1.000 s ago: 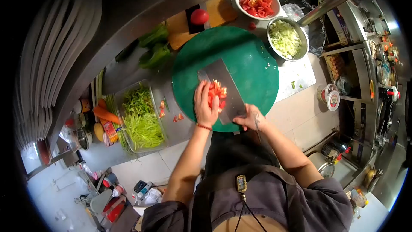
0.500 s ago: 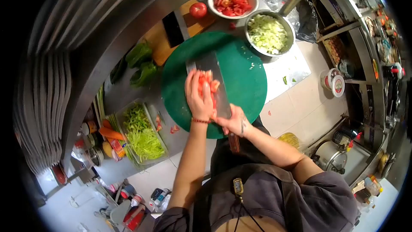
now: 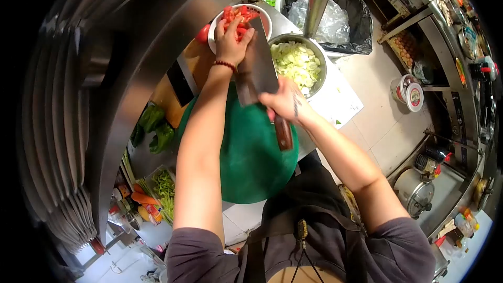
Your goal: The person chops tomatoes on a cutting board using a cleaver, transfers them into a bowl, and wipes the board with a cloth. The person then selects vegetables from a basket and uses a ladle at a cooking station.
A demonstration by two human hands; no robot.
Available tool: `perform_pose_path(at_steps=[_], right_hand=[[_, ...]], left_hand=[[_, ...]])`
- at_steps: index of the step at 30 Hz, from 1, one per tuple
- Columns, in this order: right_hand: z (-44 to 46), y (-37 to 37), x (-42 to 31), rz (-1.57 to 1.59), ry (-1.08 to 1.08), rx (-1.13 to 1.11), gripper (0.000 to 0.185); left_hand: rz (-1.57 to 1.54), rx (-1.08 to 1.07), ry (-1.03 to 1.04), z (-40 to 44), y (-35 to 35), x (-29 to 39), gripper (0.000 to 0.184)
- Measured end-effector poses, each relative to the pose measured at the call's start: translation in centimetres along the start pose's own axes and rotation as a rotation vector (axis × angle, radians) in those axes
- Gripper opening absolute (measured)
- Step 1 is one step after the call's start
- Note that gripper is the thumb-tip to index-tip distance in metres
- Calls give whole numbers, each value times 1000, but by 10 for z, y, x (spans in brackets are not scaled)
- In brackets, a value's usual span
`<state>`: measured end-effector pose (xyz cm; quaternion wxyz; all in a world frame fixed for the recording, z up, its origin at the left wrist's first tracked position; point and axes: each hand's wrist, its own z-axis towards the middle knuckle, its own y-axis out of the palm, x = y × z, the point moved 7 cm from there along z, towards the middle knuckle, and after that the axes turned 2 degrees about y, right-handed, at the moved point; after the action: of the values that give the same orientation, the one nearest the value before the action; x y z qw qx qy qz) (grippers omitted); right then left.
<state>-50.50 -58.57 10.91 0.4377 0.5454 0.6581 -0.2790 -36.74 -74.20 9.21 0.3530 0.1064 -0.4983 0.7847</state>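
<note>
My left hand (image 3: 231, 43) is over the white bowl (image 3: 212, 35), its fingers stretched and apart against chopped tomato (image 3: 236, 17). Some red pieces show beneath the fingers; what lies under the palm is hidden. My right hand (image 3: 286, 102) is closed around the cleaver (image 3: 259, 60), near where the blade meets the wooden handle. The broad blade is tilted and reaches over the bowl's right side, close to my left hand. Below both forearms lies the round green cutting board (image 3: 257, 162).
A metal bowl of sliced pale green vegetable (image 3: 297, 65) stands right of the blade. Behind it are a metal post (image 3: 318, 2) and a bin with a black liner (image 3: 361, 26). Green peppers (image 3: 152, 119) and a whole tomato (image 3: 203, 34) lie to the left.
Both hands have moved up and away from the board to the white bowl, carrying the cleaver and chopped tomato. The view has shifted, so the board sits lower.
</note>
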Motion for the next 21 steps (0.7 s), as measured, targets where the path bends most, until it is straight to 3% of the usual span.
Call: perform_pose_path(at_steps=[2, 3, 4, 6, 8, 10, 12, 13, 14, 17, 21], right_hand=[[-29, -10, 18, -92, 123, -8, 12], [-48, -13, 21, -55, 99, -17, 15], [-67, -15, 25, -20, 71, -28, 19], [-96, -21, 68, 13, 52, -56, 25], [-128, -27, 81, 27, 122, -48, 25], [-147, -30, 108, 110, 160, -74, 26], [-162, -25, 130, 180, 219, -111, 27], [-165, -24, 134, 201, 233, -113, 28], [-166, -24, 138, 218, 245, -112, 30], [-170, -23, 149, 146, 271, -106, 33], [-172, -18, 151, 174, 279, -121, 34]], left_hand=[[131, -34, 31, 9, 11, -13, 46], [15, -28, 7, 14, 2, -7, 41], [105, 183, 107, 12, -8, -10, 38], [-101, 247, -244, -9, -44, -15, 34], [-16, 10, -424, -54, -50, -39, 30], [38, -272, -213, -87, -24, -41, 34], [186, -176, -96, -96, -13, -33, 42], [126, -374, -280, -90, -9, -27, 51], [119, -365, -280, -89, -6, -26, 51], [214, -331, -123, -86, 2, -19, 57], [342, -463, -268, -79, 20, -30, 47]])
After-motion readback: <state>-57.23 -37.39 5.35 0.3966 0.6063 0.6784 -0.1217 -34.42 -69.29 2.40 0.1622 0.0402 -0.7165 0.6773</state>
